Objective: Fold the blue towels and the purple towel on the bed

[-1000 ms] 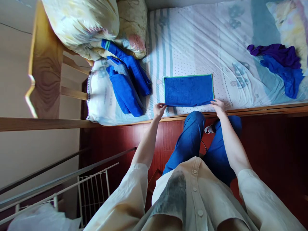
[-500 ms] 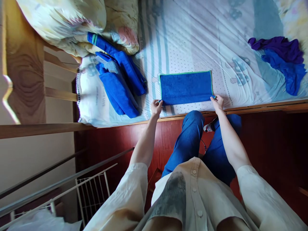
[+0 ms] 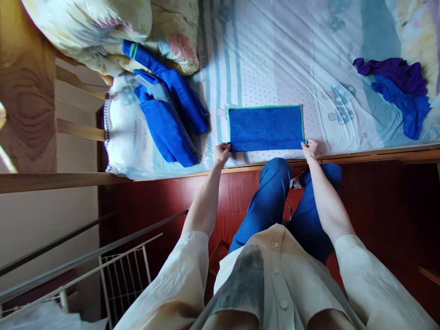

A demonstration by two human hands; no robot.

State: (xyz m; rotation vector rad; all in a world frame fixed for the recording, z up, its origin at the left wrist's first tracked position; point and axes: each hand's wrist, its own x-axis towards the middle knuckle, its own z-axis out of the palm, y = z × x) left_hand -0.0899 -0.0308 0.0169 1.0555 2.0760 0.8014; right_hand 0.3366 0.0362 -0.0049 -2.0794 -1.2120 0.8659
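A blue towel [image 3: 266, 124] with green edging lies flat near the front edge of the bed, its near edge turned over in a narrow strip. My left hand [image 3: 222, 153] pinches the towel's near left corner. At the near right corner, my right hand [image 3: 310, 149] grips the same edge between thumb and fingers. The strip runs straight between both hands. Left of the towel rests a pile of folded blue cloths [image 3: 168, 117], with a small grey patterned piece among them.
A purple cloth [image 3: 395, 73] and a crumpled blue cloth [image 3: 404, 103] lie at the bed's right. Floral bedding [image 3: 120, 27] is heaped at the upper left beside the wooden bed frame [image 3: 30, 101]. A white wire rack [image 3: 125, 275] stands lower left, above the red floor [image 3: 195, 197].
The turned strip along the towel's near edge looks flatter and more distinct. Both hands keep their hold on the corners. The view has shifted slightly.
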